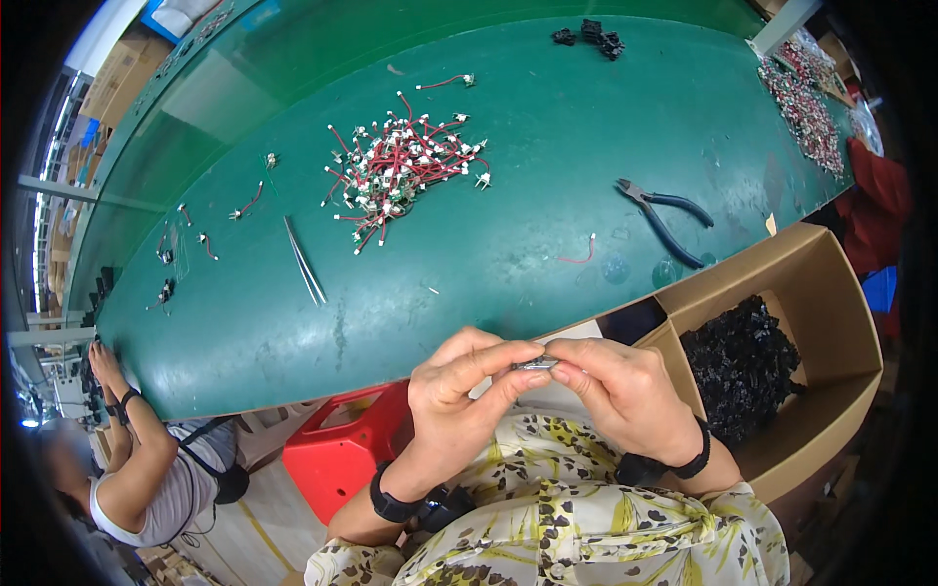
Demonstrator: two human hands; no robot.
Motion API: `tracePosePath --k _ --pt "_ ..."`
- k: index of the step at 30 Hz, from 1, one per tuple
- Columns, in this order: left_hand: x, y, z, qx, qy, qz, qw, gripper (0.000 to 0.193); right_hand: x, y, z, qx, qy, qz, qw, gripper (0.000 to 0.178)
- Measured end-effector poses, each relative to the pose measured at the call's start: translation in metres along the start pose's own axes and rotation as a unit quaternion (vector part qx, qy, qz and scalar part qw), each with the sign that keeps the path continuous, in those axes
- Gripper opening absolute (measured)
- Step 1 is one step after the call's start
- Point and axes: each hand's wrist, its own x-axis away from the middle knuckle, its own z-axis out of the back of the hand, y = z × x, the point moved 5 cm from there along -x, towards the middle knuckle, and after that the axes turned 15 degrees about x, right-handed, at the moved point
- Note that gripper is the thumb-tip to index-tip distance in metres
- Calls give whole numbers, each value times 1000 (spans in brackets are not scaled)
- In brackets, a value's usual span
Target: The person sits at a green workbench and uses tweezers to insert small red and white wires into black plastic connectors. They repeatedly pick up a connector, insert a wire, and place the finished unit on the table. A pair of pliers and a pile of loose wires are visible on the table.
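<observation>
Grey, the small part (pixel 534 362) is at five o'clock from the wire pile (pixel 399 174), pinched in the grip of left hand (pixel 440 393) and right hand (pixel 630 391); two-handed handling seems underway, next calling for steadiness.

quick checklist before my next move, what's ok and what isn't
1. Small dark part held on both sides: ok, pinched between the left hand and right hand.
2. Small dark part undamaged: cannot tell, partly covered.
3. Tweezers lying uncovered on the green table: ok.
4. Cutters' handles closed: not ok, spread apart.
5. Wired pieces all in the pile: not ok, several lie apart.
6. Carton open: ok, black pieces inside.
</observation>
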Motion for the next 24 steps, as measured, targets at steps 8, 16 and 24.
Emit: tracePosePath --k 8,16,24 --pt "-6 -1 -1 -2 35 -2 999 28 -4 4 -8 7 16 -17 1000 19" --pt "-5 2 8 220 135 66 964 41 -13 3 9 -134 -61 -80 986 27" --pt "-3 22 8 24 25 -21 999 35 -21 -5 7 -199 -8 -33 979 26"
